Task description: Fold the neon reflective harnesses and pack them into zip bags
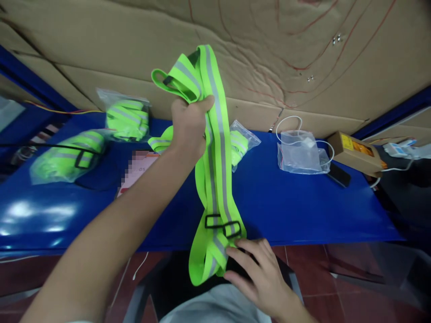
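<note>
A neon-green reflective strap vest (220, 134) with grey stripes hangs in long folded bands in front of me. My left hand (190, 128) is closed round its upper part, and short loops stick out above the fist. Two black buckles (232, 229) sit side by side on the lower bands. Below them the straps cross and end in a hanging loop. Close to that lower end is my right hand (257, 273), its fingers apart and the fingertips touching the strap edge. Whether thumb and fingers pinch any band there is hard to see.
On the blue table (269, 206) lie bagged green straps (128, 119), another bag (67, 157) at left and a partly hidden bag (238, 146) behind the vest. Clear plastic bags (299, 152), a dark phone (338, 174) and a cardboard box (357, 152) lie right. Cardboard (134, 40) backs the table.
</note>
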Action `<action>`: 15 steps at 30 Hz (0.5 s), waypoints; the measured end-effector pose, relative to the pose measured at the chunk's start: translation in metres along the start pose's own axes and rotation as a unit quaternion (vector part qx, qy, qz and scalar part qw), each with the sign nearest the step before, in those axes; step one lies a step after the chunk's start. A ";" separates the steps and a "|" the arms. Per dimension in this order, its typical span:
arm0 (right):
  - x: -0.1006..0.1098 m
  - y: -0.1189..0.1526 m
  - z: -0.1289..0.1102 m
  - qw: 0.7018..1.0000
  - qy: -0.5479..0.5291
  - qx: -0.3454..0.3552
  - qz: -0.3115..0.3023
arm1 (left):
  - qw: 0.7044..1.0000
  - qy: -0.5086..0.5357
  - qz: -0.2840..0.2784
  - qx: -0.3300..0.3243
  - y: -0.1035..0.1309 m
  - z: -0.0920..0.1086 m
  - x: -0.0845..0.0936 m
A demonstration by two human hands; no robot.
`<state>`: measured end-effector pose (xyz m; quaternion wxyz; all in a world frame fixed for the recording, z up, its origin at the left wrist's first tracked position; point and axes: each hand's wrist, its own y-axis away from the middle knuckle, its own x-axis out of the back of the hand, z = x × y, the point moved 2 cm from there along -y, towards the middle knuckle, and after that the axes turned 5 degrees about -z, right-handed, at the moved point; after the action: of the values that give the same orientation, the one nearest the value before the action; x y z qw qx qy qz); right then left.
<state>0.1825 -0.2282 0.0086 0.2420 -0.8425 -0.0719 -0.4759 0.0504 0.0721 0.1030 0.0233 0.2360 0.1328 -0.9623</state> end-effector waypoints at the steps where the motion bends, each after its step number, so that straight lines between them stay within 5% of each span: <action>1: 0.001 -0.004 -0.003 1.000 -0.005 0.005 -0.006 | 1.000 -0.018 0.004 -0.017 -0.005 0.000 -0.001; 9: 0.014 -0.054 0.002 0.998 -0.034 -0.031 0.039 | 0.996 -0.056 0.039 -0.056 -0.028 0.006 -0.008; 15: 0.016 -0.103 0.022 0.991 -0.016 -0.041 -0.124 | 0.995 -0.066 0.045 -0.056 -0.029 0.008 -0.015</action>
<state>0.1720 -0.1294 0.0477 0.1452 -0.8440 -0.1599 -0.4910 0.0568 0.0976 0.1236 0.0888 0.1760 0.1742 -0.9648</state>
